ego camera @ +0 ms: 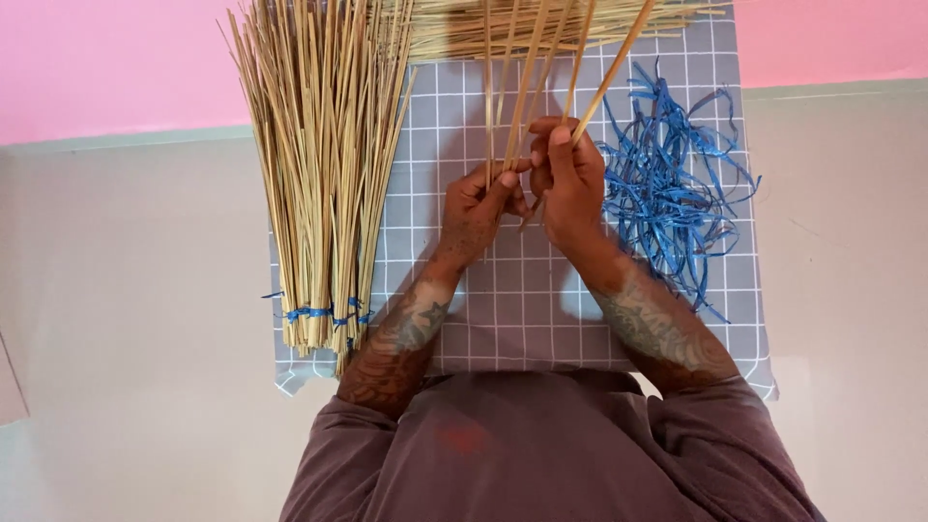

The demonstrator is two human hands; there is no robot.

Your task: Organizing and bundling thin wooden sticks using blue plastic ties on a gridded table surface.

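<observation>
Person seated at a pale desk [116,290], seen from above. A grey cloth with a white grid pattern [503,309] covers the middle of the desk; a pink wall runs along the far side.

Left hand [476,205]: closed around the lower ends of a few thin, straw-coloured sticks [522,87], thumb pressed against them. Hand raised above the gridded cloth, near its centre.

Right hand [568,179]: closed as well, fingers curled around the same small group of sticks, just beside the left hand and touching it at the fingertips. One stick leans out to the right from the top of this hand; the others fan upward toward the far edge of the cloth. Their upper ends cross over a loose heap of similar straw-coloured sticks [454,29] lying sideways at the far edge.

To the person's left: a large bundle of long straw-coloured sticks [324,155], lying lengthwise on the cloth's left edge, tied near its lower end with blue strip bindings [314,312]. The bundle splays wider toward the wall. It is well apart from both hands.

To the person's right: a tangled pile of thin blue plastic strips [672,193], resting on the cloth just beside the right hand; whether the hand touches it cannot be told.

Both forearms are bare and tattooed; brownish-purple sleeves [541,454] are pushed up near the elbows.
</observation>
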